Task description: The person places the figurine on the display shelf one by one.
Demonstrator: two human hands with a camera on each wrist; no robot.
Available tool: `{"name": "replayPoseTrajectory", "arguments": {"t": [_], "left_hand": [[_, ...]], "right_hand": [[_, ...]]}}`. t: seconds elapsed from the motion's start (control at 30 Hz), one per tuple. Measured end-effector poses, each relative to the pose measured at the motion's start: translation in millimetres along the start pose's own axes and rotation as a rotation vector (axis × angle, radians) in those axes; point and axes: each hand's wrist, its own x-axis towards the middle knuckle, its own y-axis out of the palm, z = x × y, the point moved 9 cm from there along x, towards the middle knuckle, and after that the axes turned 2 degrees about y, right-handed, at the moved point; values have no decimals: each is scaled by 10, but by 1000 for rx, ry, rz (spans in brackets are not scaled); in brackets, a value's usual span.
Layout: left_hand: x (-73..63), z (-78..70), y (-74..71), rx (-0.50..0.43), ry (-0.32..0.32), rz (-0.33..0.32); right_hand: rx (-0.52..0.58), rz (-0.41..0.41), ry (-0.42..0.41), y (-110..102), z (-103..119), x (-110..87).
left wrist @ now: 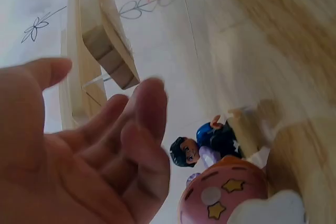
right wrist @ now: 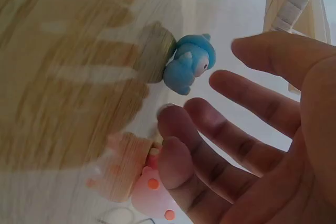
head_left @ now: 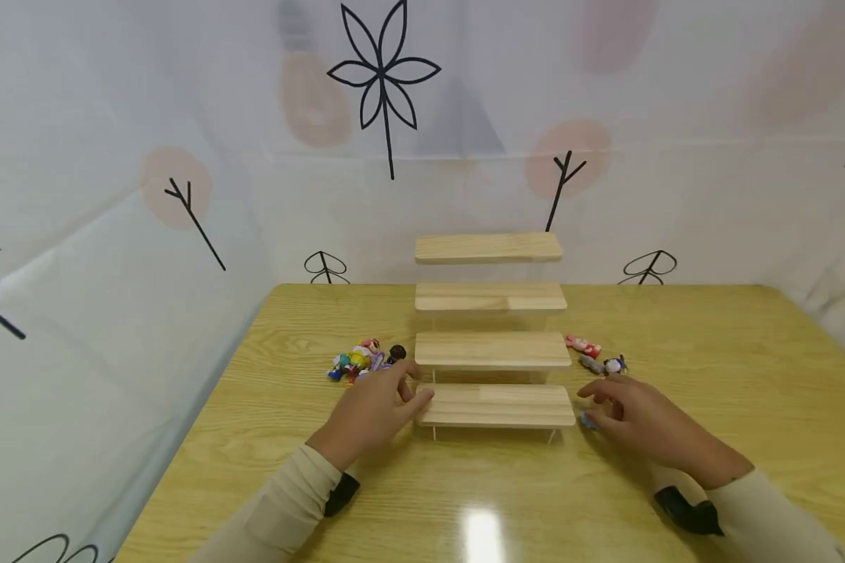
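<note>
A pale wooden four-tier display stand [head_left: 494,350] rises in steps at the middle of the table. My left hand [head_left: 373,410] is by the left end of its lowest step, with fingers loosely bent and nothing in them; whether it touches the wood I cannot tell. Beside that hand lie a dark-haired doll figurine [left wrist: 212,142] and a pink round toy with yellow stars [left wrist: 223,190]. On the other side my right hand [head_left: 637,414] hovers near a small light-blue figurine [right wrist: 189,64], its fingers spread and holding nothing. A pink figurine [right wrist: 152,195] sits lower in the right wrist view.
Several colourful figurines [head_left: 355,360] lie in a heap left of the stand. To its right are a pink-and-red figurine [head_left: 583,346] and a dark-and-white one [head_left: 615,365]. A patterned white cloth [head_left: 465,102] hangs behind the wooden table [head_left: 408,500] and along its sides.
</note>
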Motion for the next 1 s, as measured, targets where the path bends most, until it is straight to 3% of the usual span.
{"name": "replayPoseTrajectory", "arguments": {"t": [0.13,0.27,0.47,0.8,1.0], "left_hand": [[7,33,132,-81,-27,122],[1,60,217,-135,-30,194],[25,86,274,-209,25,228],[37,143,370,-465,23,298],[28,128,416,-526,34,349]], "right_hand": [[25,51,-6,49,-12,9],[43,89,-8,86,-29,0],[58,123,-36,119,-38,6],[50,141,-45,145,-65,19],[82,149,-29,150,-74,10]]}}
